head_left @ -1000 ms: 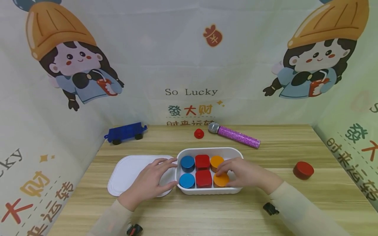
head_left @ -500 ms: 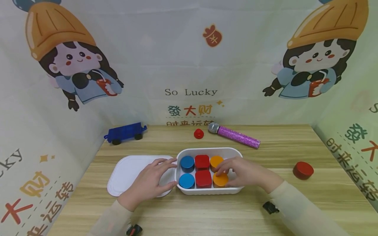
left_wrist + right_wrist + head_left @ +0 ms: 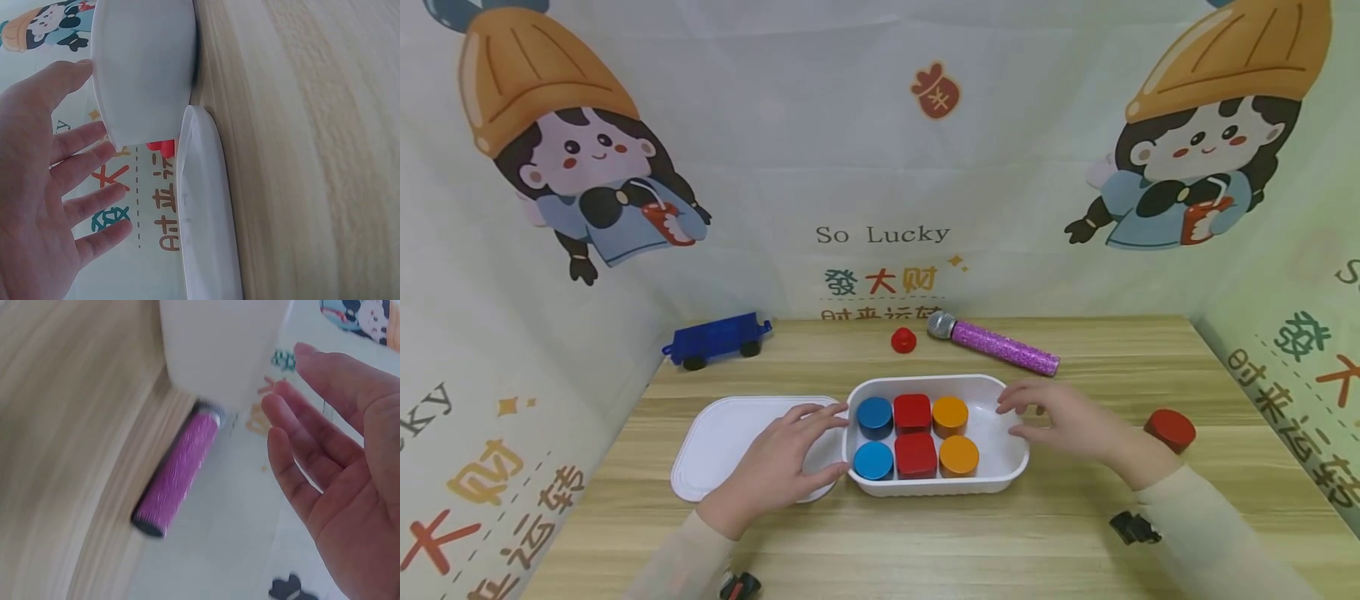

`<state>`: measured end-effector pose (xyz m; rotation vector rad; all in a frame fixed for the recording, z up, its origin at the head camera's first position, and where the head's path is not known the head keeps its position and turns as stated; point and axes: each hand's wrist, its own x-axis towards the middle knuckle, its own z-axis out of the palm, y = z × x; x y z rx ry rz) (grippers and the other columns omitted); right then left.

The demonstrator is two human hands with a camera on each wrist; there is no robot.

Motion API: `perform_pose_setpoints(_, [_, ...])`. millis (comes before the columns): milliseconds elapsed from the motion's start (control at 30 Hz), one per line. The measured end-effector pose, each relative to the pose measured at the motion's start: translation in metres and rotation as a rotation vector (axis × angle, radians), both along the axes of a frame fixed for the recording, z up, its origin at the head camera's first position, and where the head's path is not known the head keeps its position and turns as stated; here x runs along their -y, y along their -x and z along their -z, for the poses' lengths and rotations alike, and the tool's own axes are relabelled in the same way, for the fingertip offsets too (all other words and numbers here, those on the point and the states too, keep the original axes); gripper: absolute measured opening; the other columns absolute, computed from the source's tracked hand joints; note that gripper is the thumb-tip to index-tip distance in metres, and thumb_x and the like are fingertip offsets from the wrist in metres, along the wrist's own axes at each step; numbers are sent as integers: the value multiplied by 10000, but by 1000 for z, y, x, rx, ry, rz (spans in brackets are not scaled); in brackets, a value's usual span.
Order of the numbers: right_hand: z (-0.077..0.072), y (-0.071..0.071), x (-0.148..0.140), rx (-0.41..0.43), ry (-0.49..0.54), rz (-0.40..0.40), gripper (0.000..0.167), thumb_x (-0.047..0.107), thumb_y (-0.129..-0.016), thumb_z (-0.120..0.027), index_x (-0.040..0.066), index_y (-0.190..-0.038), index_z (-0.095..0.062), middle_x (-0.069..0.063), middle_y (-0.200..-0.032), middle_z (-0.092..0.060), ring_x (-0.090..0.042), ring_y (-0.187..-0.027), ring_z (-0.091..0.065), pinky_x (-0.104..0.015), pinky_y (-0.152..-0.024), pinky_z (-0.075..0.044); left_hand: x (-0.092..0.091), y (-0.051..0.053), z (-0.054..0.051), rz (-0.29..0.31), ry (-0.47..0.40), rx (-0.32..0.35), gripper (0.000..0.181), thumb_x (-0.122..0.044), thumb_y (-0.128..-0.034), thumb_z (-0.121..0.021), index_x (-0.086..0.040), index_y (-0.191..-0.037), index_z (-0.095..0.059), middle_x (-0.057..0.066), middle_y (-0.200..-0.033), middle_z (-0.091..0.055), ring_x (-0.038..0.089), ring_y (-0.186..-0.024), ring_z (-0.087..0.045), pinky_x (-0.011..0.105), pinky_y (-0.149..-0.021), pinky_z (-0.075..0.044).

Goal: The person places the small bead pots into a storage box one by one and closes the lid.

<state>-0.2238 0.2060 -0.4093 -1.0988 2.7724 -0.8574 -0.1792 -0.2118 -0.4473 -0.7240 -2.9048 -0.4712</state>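
A white oval-ended box (image 3: 936,488) stands mid-table. Inside sit two blue round blocks (image 3: 874,460), two red square blocks (image 3: 916,455) and two orange round blocks (image 3: 959,456), in pairs from left to right. My left hand (image 3: 778,462) touches the box's left rim with thumb and fingertips, its fingers nearly straight, over the white lid (image 3: 722,437). Above the box's right end is my right hand (image 3: 1063,417), fingers loosely bent and nothing between them. In the right wrist view the right palm (image 3: 356,512) shows bare.
A red round block (image 3: 1170,430) lies alone at the right. Along the back are a blue toy wagon (image 3: 717,340), a small red hat-shaped piece (image 3: 903,340) and a glittery purple microphone (image 3: 1000,346). A printed cloth (image 3: 880,150) walls the table's back and sides.
My right hand has let go of the front orange block and moved right, off it. The block stays in the box. My left hand keeps its place at the rim.
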Motion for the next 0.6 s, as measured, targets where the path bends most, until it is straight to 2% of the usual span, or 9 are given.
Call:
perform_pose_setpoints(167, [-5,0,-30,-26,-2,112,263,115,-906,-787,87,-1165,-751,-109,-1231,-723,-223,-1006,-670,-414,-842,-594,1,0,0,-4,1,2,577,-587,-923,-674,-252,-1391,-646,-76,-1554,-533,276,-1427,-476,584,-1106,-466])
perform_pose_setpoints(300, [-4,0,-55,-54,-20,188,256,111,-911,-778,71,-1163,-749,-131,-1221,-728,-243,-1003,-666,-444,-834,-578,1,0,-1,-11,0,12,590,-598,-921,-674,-256,-1401,-641,-76,-1559,-528,261,-1427,-475,577,-1110,-467])
perform_pose_setpoints(600, [9,-1,-103,-154,-61,313,292,83,-886,-788,-13,-1155,-731,-253,-1205,-712,-422,-1032,-688,-596,-866,-562,0,0,-1,-5,3,13,584,-594,-927,-666,-247,-1395,-645,-75,-1561,-526,273,-1428,-474,585,-1101,-470])
